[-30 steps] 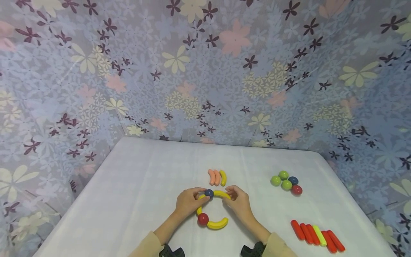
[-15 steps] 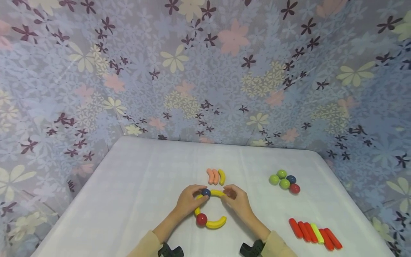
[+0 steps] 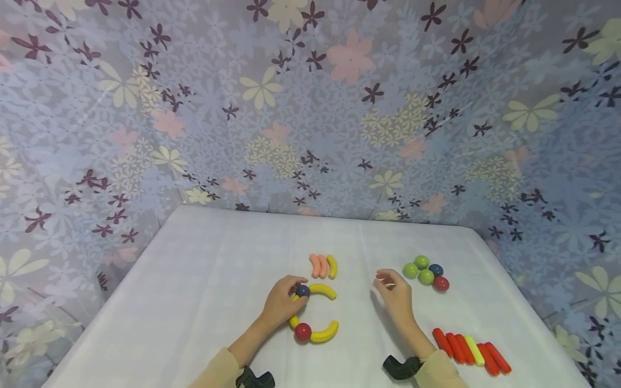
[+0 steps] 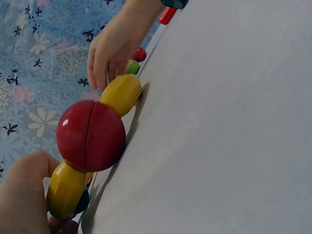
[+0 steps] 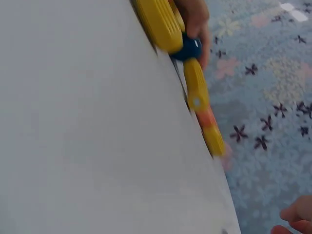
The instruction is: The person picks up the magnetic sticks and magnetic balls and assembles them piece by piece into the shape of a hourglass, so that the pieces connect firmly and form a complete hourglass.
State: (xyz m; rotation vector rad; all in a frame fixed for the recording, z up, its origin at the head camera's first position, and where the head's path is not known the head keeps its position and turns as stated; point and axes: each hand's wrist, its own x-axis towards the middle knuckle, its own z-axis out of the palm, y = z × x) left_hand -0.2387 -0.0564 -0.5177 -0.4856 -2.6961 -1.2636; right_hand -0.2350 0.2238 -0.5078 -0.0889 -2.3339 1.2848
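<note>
A part ring lies on the white table: three yellow curved pieces joined by a blue ball and a red ball. My left hand pinches the blue ball at the ring's upper left. My right hand hovers right of the ring with loosely curled fingers and holds nothing. It is nearest the cluster of balls. The left wrist view shows the red ball between two yellow pieces, and the right hand beyond. In the right wrist view the blue ball is blurred.
Two pink curved pieces and a yellow one lie behind the ring. Three green balls, a blue and a red one sit at the right. A row of red sticks with one yellow-green stick lies at front right. A flowered cloth walls the table.
My right hand has let go of the top yellow piece and moved right, toward the ball cluster. My left hand has stayed on the blue ball.
</note>
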